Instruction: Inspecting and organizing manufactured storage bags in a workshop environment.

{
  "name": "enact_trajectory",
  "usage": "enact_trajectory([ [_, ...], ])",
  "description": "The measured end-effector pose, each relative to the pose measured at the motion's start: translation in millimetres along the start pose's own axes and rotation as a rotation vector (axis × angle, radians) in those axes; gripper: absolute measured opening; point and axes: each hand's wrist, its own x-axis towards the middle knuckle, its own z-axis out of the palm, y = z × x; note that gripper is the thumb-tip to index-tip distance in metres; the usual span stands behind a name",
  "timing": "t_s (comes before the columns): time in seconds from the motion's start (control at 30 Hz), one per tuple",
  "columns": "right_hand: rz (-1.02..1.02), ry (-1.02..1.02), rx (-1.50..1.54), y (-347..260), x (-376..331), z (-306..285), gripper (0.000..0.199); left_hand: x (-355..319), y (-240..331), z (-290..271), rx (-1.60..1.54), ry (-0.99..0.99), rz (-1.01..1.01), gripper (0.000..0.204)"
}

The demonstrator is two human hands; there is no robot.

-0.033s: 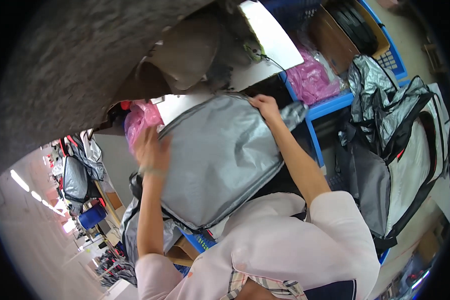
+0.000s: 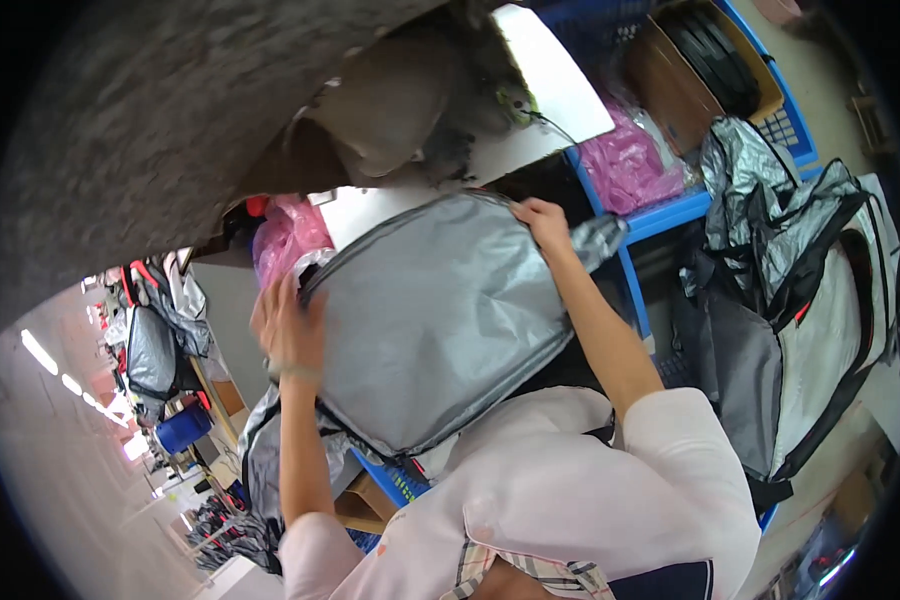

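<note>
A large grey backpack [image 2: 440,320] with a silvery sheen lies flat in front of me, its zip running along the edge. My right hand [image 2: 542,222] grips its far upper corner. My left hand [image 2: 290,325] holds the bag's left edge, fingers curled round the rim. Both forearms come up from my pink sleeves at the bottom of the picture.
Pink plastic bags [image 2: 630,165] lie on a blue rack [image 2: 670,215] at the back right, and another pink bag [image 2: 285,235] sits at the left. Grey-and-white backpacks [image 2: 810,300] are piled on the right. A cardboard box [image 2: 670,80] stands behind. A blue bin [image 2: 182,428] is far left.
</note>
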Motion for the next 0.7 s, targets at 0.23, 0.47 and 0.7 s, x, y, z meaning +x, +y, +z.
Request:
enact_trajectory([
  [0.23,-0.778,-0.049,-0.743,-50,-79,33,0.032,-129,-16,-15,-0.317,0.07,-0.35,0.055],
  [0.47,-0.957,-0.787,-0.822,-105,-118,159,0.033,-159,29,-25,-0.435,0.183,-0.355,0.046],
  [0.7,-0.576,-0.498,-0.585,-69,-112,121,0.026,-112,32,30,-0.698,0.269,-0.316,0.05],
])
